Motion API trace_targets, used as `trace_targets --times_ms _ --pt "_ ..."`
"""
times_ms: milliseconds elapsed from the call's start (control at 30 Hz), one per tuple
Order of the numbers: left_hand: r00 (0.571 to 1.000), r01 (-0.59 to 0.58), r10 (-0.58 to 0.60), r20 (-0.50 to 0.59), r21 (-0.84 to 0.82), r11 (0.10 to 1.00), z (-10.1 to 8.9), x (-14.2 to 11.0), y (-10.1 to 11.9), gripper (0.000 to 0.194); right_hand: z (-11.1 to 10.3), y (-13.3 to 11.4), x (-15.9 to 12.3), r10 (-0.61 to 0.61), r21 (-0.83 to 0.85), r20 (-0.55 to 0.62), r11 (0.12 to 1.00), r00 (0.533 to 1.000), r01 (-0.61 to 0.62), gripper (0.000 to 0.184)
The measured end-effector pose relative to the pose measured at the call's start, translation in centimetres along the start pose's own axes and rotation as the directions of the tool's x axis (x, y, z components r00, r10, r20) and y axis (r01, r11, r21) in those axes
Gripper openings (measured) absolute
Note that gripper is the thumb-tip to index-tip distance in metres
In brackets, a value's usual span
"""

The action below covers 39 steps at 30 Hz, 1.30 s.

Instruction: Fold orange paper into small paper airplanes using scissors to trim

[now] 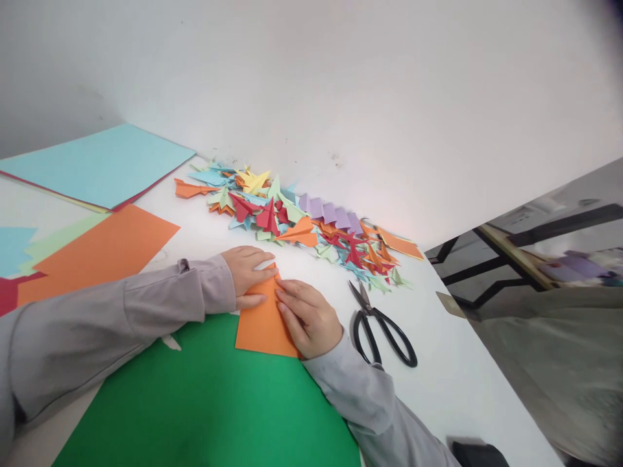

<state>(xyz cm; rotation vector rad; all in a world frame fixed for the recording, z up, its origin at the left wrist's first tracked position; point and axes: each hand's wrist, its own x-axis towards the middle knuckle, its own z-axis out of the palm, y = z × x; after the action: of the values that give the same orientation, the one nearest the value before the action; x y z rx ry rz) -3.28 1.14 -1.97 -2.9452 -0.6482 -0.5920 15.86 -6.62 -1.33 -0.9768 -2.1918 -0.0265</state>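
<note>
A small sheet of orange paper (265,327) lies on the green sheet (219,395) in front of me, folded toward a point at its far end. Across its upper left part rests my left hand (247,272), fingers stretched out and apart, pressing it flat. My right hand (311,318) is at the paper's right edge, with fingertips and thumb closed on the folded edge near the top. Part of the right edge is hidden behind that hand. Black-handled scissors (372,314) lie with blades spread just right of my right hand.
Many folded paper planes (267,214) in mixed colours are heaped along the wall, with a purple pleated strip (331,213) among them. Large blue sheets (107,165) and orange sheets (117,243) lie left. A dark object (477,452) sits near the table's right edge.
</note>
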Motion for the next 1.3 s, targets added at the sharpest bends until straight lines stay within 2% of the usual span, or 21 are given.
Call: trace_targets --times_ms 533,767,1000,1300 --pt "1.000 -0.027 0.028 0.007 -0.028 0.999 -0.12 0.20 -0.09 0.049 0.08 0.07 -0.21 0.018 0.021 -0.007 1.000 1.000 -0.018 0.023" --pt "1.000 -0.019 0.020 0.001 -0.040 0.999 -0.02 0.19 -0.13 0.048 -0.38 0.17 -0.35 0.159 0.121 -0.014 0.980 0.987 -0.156 0.026" --pt "1.000 -0.031 0.031 -0.003 -0.048 0.998 -0.05 0.23 -0.14 0.049 0.01 0.38 -0.46 0.059 0.054 -0.004 0.997 0.998 -0.059 0.023" --pt "1.000 -0.023 0.023 0.008 -0.041 0.999 -0.16 0.20 -0.10 0.048 0.23 0.21 -0.45 0.009 -0.025 -0.012 1.000 1.000 -0.009 0.022"
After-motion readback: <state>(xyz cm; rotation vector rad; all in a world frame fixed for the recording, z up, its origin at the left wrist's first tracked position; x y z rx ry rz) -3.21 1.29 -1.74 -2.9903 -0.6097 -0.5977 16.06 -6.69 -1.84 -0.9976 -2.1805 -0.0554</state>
